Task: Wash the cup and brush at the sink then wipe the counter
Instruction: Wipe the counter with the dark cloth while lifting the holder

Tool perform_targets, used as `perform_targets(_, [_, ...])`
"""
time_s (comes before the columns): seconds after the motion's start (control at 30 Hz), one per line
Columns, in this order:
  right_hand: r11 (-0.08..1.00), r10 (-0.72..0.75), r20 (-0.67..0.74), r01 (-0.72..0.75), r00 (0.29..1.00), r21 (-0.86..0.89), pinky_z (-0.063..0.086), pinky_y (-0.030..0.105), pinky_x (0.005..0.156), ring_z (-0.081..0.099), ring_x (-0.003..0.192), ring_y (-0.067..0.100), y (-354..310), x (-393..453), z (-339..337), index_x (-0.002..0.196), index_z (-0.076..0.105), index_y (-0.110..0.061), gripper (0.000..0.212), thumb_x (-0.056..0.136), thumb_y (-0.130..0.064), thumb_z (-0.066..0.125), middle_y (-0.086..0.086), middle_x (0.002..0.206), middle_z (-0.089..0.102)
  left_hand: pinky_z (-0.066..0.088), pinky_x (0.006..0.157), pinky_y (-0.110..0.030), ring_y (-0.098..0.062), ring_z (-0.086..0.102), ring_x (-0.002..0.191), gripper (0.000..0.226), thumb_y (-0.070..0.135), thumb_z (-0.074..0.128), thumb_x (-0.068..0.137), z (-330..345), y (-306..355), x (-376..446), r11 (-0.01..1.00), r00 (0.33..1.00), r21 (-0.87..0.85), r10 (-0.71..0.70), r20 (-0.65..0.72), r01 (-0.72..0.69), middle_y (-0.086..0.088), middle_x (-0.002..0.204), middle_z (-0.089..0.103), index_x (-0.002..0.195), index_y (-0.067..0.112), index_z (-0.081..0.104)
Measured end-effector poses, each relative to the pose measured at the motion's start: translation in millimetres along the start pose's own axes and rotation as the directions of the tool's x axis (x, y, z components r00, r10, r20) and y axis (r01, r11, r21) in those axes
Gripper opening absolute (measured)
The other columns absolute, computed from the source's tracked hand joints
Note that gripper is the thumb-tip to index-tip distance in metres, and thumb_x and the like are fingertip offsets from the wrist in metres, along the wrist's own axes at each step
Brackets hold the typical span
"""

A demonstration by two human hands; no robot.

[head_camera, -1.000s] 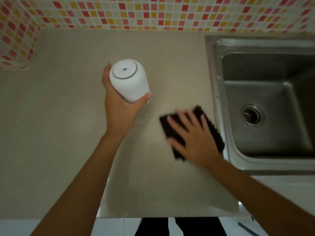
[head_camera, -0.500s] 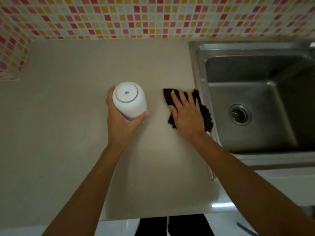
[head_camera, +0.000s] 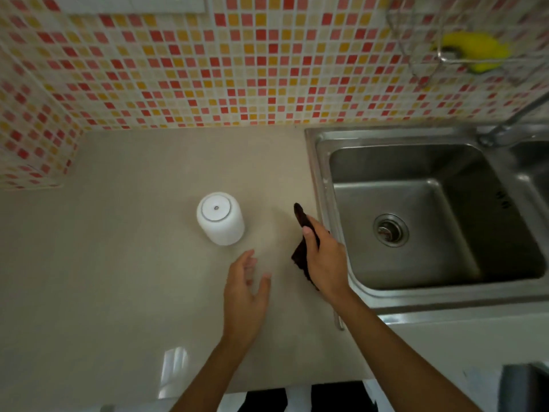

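Observation:
A white cup (head_camera: 220, 218) stands upside down on the beige counter (head_camera: 118, 263), left of the sink. My left hand (head_camera: 245, 288) hovers just below and right of the cup, fingers apart, holding nothing. My right hand (head_camera: 325, 260) grips a dark cloth (head_camera: 300, 248), lifted and bunched at the counter's edge beside the steel sink (head_camera: 326, 185). No brush is in view.
A tiled wall runs along the back and left of the counter. A wire rack on the wall holds a yellow sponge (head_camera: 475, 52) above the sink. The tap (head_camera: 511, 120) rises at the sink's back right. The drain (head_camera: 389, 230) sits in the basin.
My left hand set the cup down on the counter and let go, drawing back. My right hand stopped pressing the cloth flat and gathered it up.

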State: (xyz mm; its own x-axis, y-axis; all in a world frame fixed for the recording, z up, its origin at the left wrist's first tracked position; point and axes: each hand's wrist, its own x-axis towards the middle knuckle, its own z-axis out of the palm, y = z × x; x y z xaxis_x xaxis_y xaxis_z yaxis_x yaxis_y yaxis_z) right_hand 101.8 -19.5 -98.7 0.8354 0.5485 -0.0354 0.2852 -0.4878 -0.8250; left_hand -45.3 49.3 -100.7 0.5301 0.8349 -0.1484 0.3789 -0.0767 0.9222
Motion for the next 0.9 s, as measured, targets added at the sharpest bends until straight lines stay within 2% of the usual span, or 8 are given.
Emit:
perform_targets(0.07, [0.988,0.069,-0.030,-0.064,0.997,0.141,0.043,0.006,0.073,0.063,0.093,-0.001,-4,8,-14,0.141,0.043,-0.034,0.040,0.101,-0.032,0.044,-0.015,0.104,0.065,0.043,0.093,-0.011,0.010,0.047,0.115,0.044,0.009,0.058,0.091,20,30,12,0.999,0.983,-0.040,0.036,0.181,-0.029,0.011,0.127,0.054,0.132,0.023,0.050])
perform_targets(0.13, [0.947,0.148,-0.013,-0.138,0.989,0.289,0.042,0.022,0.100,0.051,0.124,0.008,-4,19,-30,0.148,0.032,-0.032,0.051,0.100,-0.032,0.048,-0.011,0.136,0.053,0.041,0.094,-0.010,0.003,0.049,0.119,0.046,0.000,0.049,0.092,40,62,30,0.991,0.931,-0.120,-0.004,0.365,0.051,0.007,0.130,0.055,0.133,0.020,0.050])
perform_targets(0.2, [0.888,0.230,-0.001,-0.209,0.973,0.409,0.041,0.037,0.108,0.047,0.129,0.012,-5,29,-51,0.149,0.027,-0.035,0.057,0.098,-0.032,0.052,-0.004,0.144,0.047,0.046,0.093,-0.022,-0.011,0.057,0.112,0.048,-0.005,0.045,0.089,60,93,42,0.960,0.844,-0.192,-0.072,0.532,0.203,0.002,0.123,0.061,0.130,0.020,0.052])
perform_targets(0.27, [0.857,0.255,-0.009,-0.222,0.967,0.465,0.047,0.030,0.101,0.053,0.122,0.011,-8,36,-78,0.148,0.030,-0.034,0.056,0.097,-0.031,0.054,-0.005,0.137,0.053,0.050,0.089,-0.027,-0.013,0.063,0.102,0.044,-0.005,0.051,0.086,81,118,46,0.968,0.796,-0.167,-0.048,0.603,0.185,0.003,0.112,0.067,0.117,0.026,0.059])
perform_targets(0.47, [0.750,0.345,0.139,-0.362,0.928,0.553,0.050,0.038,0.096,0.065,0.100,0.015,-3,66,-178,0.108,0.070,-0.029,0.034,0.096,-0.049,0.047,0.000,0.108,0.071,0.052,0.075,-0.016,-0.016,0.069,0.093,0.021,0.011,0.064,0.088,140,183,42,0.995,0.799,-0.100,0.046,0.600,0.017,-0.007,0.100,0.074,0.109,0.013,0.068])
perform_targets(0.6, [0.764,0.243,0.298,-0.371,0.923,0.527,0.045,0.046,0.101,0.060,0.109,0.016,17,97,-254,0.122,0.060,-0.033,0.034,0.090,-0.044,0.060,-0.004,0.118,0.066,0.054,0.077,-0.016,-0.012,0.069,0.091,0.022,0.007,0.056,0.092,169,241,41,0.994,0.749,-0.017,0.092,0.656,-0.107,-0.006,0.100,0.074,0.108,0.013,0.069])
perform_targets(0.73, [0.785,0.130,0.470,-0.380,0.873,0.489,0.043,0.044,0.099,0.061,0.111,0.025,26,125,-323,0.119,0.064,-0.019,0.034,0.089,-0.035,0.063,0.009,0.117,0.067,0.053,0.087,-0.041,-0.026,0.068,0.091,0.018,0.008,0.056,0.090,199,289,44,0.963,0.725,0.088,0.131,0.676,-0.256,-0.014,0.097,0.072,0.101,0.011,0.069])
perform_targets(0.9, [0.748,-0.001,0.352,-0.233,0.936,0.621,0.050,0.037,0.096,0.066,0.108,0.023,28,149,-400,0.115,0.065,-0.003,0.031,0.088,-0.019,0.067,0.011,0.113,0.070,0.051,0.083,-0.023,-0.005,0.065,0.091,0.012,0.018,0.065,0.088,223,343,49,0.962,0.806,0.005,0.226,0.548,-0.273,0.011,0.096,0.070,0.096,0.025,0.069])
